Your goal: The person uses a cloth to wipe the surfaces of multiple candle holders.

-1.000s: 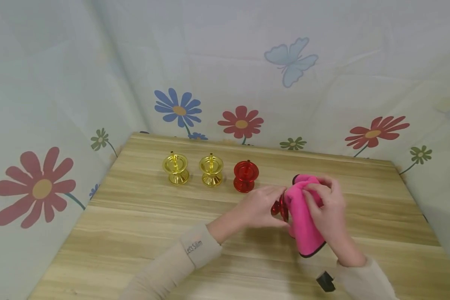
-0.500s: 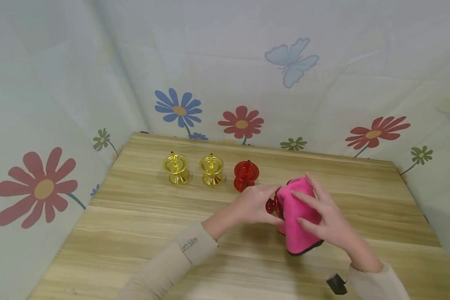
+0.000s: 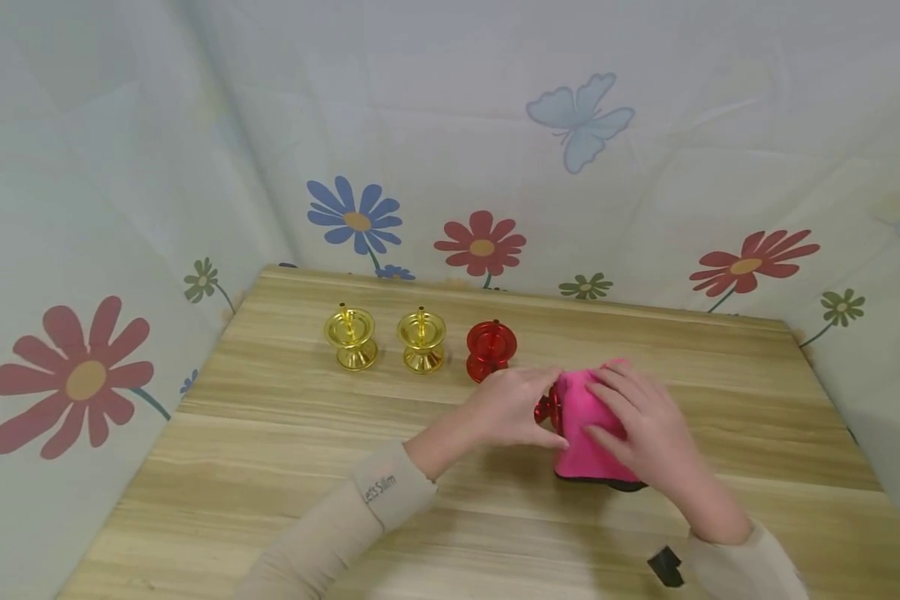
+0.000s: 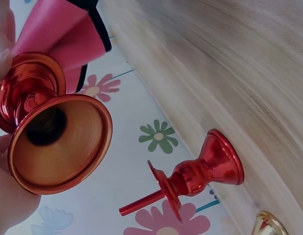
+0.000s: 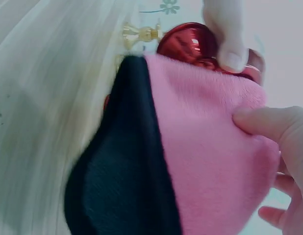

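A red candle holder (image 4: 58, 142) lies sideways in my left hand (image 3: 512, 408), thumb and fingers gripping around its dish. Its hollow base faces the left wrist camera. Over the dish end hangs a pink cloth (image 3: 588, 433) with a black edge, hiding the holder's spike. My right hand (image 3: 648, 425) holds that cloth from the right, its thumb and curled fingers pressing the fabric in the right wrist view. Behind my left hand, a second red candle holder (image 3: 491, 346) stands upright on the wooden table (image 3: 307, 467).
Two gold candle holders, one at the left (image 3: 351, 335) and one in the middle (image 3: 422, 337), stand in a row with the standing red one. A flower-printed curtain (image 3: 420, 150) closes off the table's back and sides. A small black block (image 3: 666, 567) sits by the right cuff.
My right hand has opened out from a bunched pinch and wrapped the cloth closer round the dish end. The cloth's lower edge has risen. My left hand has shifted slightly left with the candle holder.
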`<state>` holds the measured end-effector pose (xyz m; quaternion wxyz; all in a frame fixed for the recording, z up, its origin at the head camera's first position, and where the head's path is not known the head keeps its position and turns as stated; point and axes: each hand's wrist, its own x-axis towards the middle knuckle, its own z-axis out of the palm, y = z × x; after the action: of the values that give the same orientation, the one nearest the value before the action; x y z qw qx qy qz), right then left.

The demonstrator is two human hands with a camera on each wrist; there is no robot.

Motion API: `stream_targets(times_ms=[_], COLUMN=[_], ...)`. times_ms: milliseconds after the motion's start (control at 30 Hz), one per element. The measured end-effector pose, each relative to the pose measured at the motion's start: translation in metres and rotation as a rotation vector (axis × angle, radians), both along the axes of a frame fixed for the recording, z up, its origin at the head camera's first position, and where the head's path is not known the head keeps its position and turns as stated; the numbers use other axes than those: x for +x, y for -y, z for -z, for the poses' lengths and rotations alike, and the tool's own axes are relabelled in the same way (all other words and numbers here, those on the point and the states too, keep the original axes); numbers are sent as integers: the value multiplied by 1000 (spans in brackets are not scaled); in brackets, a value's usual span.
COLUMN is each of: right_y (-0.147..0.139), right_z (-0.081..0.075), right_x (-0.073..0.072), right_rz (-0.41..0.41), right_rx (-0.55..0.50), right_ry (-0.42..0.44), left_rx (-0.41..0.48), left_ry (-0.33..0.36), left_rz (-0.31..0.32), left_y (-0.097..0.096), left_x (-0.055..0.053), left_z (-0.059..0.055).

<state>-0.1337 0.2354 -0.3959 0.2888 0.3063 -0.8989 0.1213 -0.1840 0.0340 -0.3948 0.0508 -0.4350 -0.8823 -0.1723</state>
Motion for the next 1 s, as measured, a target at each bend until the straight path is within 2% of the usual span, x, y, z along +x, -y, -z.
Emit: stream_targets(times_ms=[167,233,367,467,633,700,767,800,867,1000], right_y=[3,3,3,4,7,7,7,7,7,10], right_z=[6,8,10,11,10,10,9,8,8,7], right_x=[-3,-3,-4,-5,-6,-6,-7,-7,-8,-10], right_rz=[-64,-71,-72,-68,-45,-38,-37,-36,-44,-91], right_rx=[-5,1,21,17,-1,1,8,19,31,71], right_ry=[-103,-118,-123,-106,-86,-81,-74,-78,-88,-116], left_rx=[11,25,17,-16,6,34,27,10,-25,-62], left_ry=[-1,-2,-48,-165,-506,-572,-549,-501,-370,-44], left_rz=[-4,4,26,49,100,103,96,93,84,61], left_y=[1,1,2,3,3,4,5,6,9,14], left_x=[2,3,4,5,6,6,7,8,7,1], left_z=[-3,-5,-5,-3,3,6,8,8,5,-2])
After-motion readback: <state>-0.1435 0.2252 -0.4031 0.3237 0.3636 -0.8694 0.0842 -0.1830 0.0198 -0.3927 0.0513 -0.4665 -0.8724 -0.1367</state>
